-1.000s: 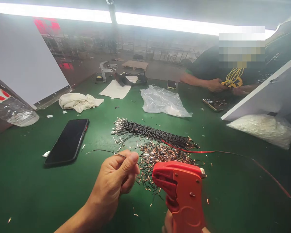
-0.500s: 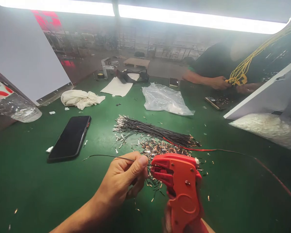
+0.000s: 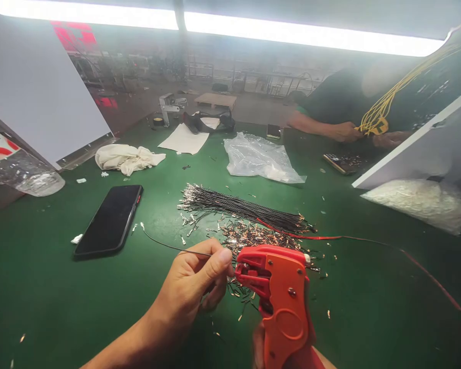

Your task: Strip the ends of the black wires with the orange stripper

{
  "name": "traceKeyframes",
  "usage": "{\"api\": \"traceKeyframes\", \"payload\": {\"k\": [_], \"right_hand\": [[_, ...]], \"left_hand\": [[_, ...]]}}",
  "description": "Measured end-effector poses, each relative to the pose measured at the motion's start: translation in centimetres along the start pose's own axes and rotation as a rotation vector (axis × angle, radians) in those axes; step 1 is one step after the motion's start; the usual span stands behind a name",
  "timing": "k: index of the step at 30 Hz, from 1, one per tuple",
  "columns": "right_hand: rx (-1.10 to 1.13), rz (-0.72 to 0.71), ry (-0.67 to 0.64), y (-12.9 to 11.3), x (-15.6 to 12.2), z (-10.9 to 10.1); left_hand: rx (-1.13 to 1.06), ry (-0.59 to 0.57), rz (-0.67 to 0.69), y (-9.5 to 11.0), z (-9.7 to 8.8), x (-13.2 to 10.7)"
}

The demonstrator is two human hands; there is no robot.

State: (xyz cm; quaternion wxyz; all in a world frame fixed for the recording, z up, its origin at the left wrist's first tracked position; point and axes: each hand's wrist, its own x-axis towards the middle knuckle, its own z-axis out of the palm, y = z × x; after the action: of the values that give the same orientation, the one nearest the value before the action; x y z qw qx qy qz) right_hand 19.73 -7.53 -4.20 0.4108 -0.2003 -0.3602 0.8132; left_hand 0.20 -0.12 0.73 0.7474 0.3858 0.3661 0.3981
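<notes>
Green bench (image 3: 42,287): left hand (image 3: 194,287) pinches wire (image 3: 169,247), tail now lower; right hand (image 3: 259,348) grips stripper (image 3: 280,302).

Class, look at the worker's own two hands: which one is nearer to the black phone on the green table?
Left. The left hand pinches a thin black wire just right of the phone; the right hand grips the red tool farther right.

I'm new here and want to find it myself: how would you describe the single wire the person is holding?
Start at the green table, then the bundle of black wires mid-table. Just nearer, the left hand pinches one thin black wire beside the red hand tool. Unlike the bundle, it lies alone, trailing towards the phone.
</notes>
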Motion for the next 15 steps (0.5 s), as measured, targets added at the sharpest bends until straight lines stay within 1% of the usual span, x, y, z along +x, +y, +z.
{"api": "traceKeyframes", "payload": {"k": [6, 9, 12, 15], "right_hand": [[-0.020, -0.005, 0.027, 0.6, 2.6, -2.9], [-0.032, 0.000, 0.020, 0.8, 3.3, -3.7], [-0.044, 0.008, 0.013, 0.5, 3.0, -3.4], [-0.059, 0.025, -0.008, -0.2, 1.6, -2.1]], "left_hand": [[-0.062, 0.007, 0.005, 0.2, 0.2, -0.2], [-0.079, 0.019, -0.001, 0.2, 0.5, -0.2], [-0.098, 0.001, -0.012, 0.0, 0.6, -0.2], [-0.134, -0.033, -0.026, -0.1, 0.6, -0.1]]}}
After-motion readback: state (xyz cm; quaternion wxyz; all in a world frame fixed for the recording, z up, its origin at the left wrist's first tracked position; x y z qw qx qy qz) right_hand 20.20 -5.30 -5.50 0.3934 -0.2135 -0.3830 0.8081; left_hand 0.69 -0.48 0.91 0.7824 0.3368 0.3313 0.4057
